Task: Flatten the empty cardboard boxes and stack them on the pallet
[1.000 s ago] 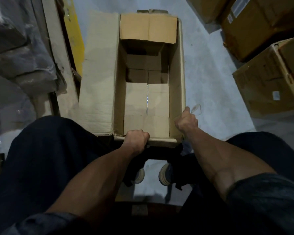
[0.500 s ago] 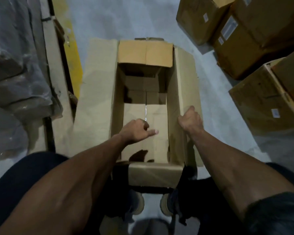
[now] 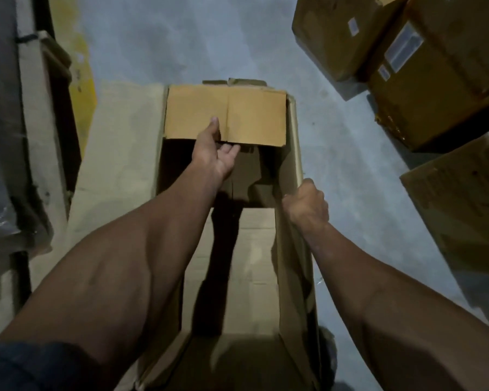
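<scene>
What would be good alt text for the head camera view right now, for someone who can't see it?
Seen from above, a person leans over an open cardboard box on a grey floor: the left hand takes the edge of the far flap, thumb on top, while the right hand grips the box's right wall. More cardboard boxes stand at upper right.

Grey concrete floor (image 3: 215, 38), and on it the open cardboard box (image 3: 290, 153), closed cartons (image 3: 407, 66) clustered far right.
</scene>
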Demonstrator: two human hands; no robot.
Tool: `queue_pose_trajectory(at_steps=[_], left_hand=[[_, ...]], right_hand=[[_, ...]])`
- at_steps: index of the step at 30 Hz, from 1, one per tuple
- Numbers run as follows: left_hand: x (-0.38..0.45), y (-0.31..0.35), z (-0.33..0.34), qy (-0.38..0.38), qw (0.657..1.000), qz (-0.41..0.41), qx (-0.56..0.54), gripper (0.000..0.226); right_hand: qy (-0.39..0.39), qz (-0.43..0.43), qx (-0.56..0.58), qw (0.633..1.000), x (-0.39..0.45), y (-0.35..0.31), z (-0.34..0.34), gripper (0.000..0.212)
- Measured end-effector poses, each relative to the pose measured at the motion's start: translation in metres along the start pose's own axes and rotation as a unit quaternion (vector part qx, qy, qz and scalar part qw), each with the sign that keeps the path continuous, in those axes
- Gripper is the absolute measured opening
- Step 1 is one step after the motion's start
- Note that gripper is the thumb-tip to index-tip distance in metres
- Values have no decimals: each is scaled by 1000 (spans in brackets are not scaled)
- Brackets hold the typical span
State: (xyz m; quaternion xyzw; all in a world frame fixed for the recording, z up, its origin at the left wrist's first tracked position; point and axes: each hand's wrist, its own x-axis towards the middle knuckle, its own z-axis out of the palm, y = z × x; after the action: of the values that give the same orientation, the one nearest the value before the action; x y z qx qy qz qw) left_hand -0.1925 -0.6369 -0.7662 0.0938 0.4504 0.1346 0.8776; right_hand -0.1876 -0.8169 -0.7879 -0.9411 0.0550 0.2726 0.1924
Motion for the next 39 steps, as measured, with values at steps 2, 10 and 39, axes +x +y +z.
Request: queue_pose_trajectory(at_steps=[2,10,39], left_hand=[[5,3,11,20,1000,-1,-13,35],[4,21,40,63,991,37,112,32],[137,43,86,0,202,269,942,25]], right_hand=[[11,-4,-11,1000,-2,-3,-1,34],[22,-5,-25,999,-9,-10,-4,33],[43,-13,-28,999,-3,-6,10,36]])
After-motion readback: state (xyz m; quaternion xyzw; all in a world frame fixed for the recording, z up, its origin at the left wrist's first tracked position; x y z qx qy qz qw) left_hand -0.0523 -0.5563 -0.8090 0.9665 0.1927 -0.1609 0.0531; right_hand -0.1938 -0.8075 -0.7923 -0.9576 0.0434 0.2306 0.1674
